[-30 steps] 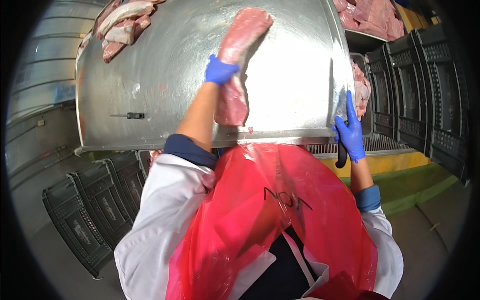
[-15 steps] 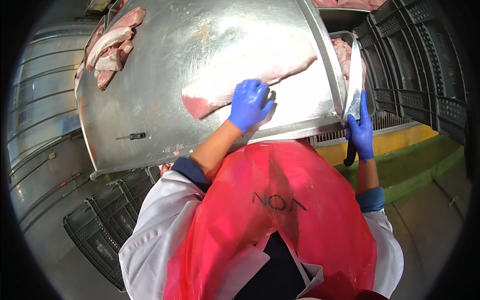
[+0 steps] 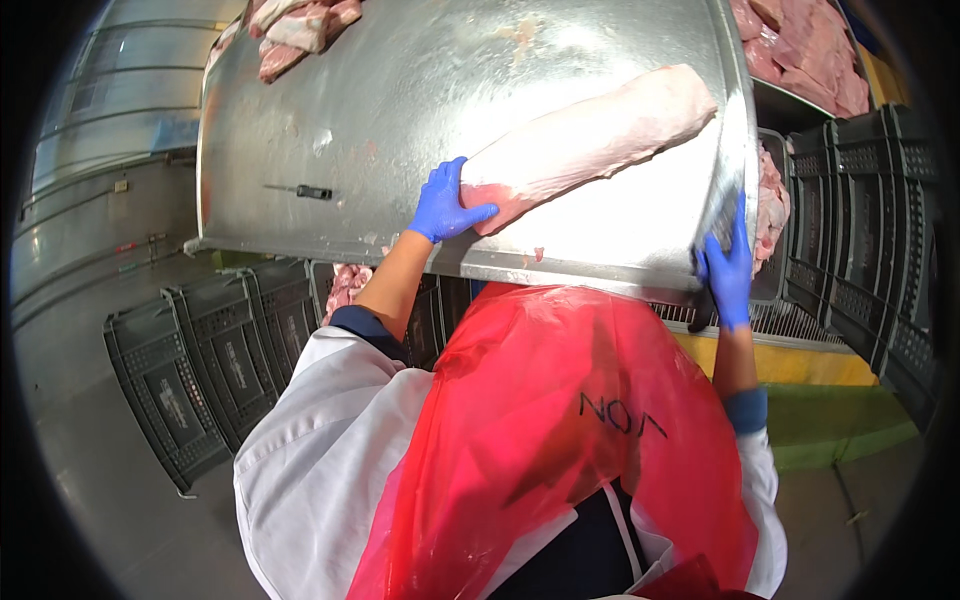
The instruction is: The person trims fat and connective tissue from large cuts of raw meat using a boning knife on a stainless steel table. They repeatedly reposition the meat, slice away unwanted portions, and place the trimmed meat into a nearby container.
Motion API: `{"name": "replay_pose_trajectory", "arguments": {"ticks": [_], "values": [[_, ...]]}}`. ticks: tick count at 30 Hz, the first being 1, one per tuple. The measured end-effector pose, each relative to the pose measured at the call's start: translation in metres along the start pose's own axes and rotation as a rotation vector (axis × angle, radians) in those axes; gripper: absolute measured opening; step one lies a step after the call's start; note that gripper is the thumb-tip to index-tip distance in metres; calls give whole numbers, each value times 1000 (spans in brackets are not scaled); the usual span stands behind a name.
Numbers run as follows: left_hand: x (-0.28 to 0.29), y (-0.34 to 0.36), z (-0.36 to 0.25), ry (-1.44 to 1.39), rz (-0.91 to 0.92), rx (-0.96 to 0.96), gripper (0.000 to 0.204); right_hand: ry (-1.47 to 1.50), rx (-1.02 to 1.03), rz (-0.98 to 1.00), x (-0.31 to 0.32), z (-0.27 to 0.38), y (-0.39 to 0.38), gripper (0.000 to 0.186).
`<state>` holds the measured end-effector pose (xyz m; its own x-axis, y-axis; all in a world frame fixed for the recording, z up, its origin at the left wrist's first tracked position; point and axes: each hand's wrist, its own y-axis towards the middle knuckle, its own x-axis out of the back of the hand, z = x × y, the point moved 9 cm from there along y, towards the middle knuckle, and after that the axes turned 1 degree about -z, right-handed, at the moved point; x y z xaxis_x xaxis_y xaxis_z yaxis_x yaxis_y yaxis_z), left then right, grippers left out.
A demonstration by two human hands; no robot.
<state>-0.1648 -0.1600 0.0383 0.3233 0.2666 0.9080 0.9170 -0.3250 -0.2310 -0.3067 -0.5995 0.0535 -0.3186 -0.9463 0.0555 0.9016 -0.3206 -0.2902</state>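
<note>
Shiny steel forms the table (image 3: 250, 160), smeared in places; a long pale piece of meat (image 3: 600, 135) lies slantwise on the table's right half; the left hand (image 3: 440, 205), thumb and fingers spread wide, touches the meat's left end; the right hand (image 3: 730, 275) is wrapped around a knife (image 3: 703, 315) at the table's right edge, blade blurred; slick steel could let the meat slide; the blade could nick a glove if the hands came together carelessly.
</note>
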Motion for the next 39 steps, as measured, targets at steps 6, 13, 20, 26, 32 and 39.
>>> {"name": "replay_pose_trajectory", "arguments": {"ticks": [6,13,20,26,32,39], "values": [[-10,-68,-83,-398,111,-299,82,116,196,135,-149,32,173,77],[11,-16,-140,-84,-150,-660,62,6,-61,411,-189,46,192,80],[2,120,-120,285,-2,-351,87,220,78,238,-97,57,201,82],[28,140,-100,-57,190,-171,65,101,181,-48,-63,23,120,86],[13,166,-78,-368,380,-154,60,-39,138,-279,-75,-1,105,82],[3,179,-69,-446,425,-144,53,54,100,-522,-92,0,93,84]]}}
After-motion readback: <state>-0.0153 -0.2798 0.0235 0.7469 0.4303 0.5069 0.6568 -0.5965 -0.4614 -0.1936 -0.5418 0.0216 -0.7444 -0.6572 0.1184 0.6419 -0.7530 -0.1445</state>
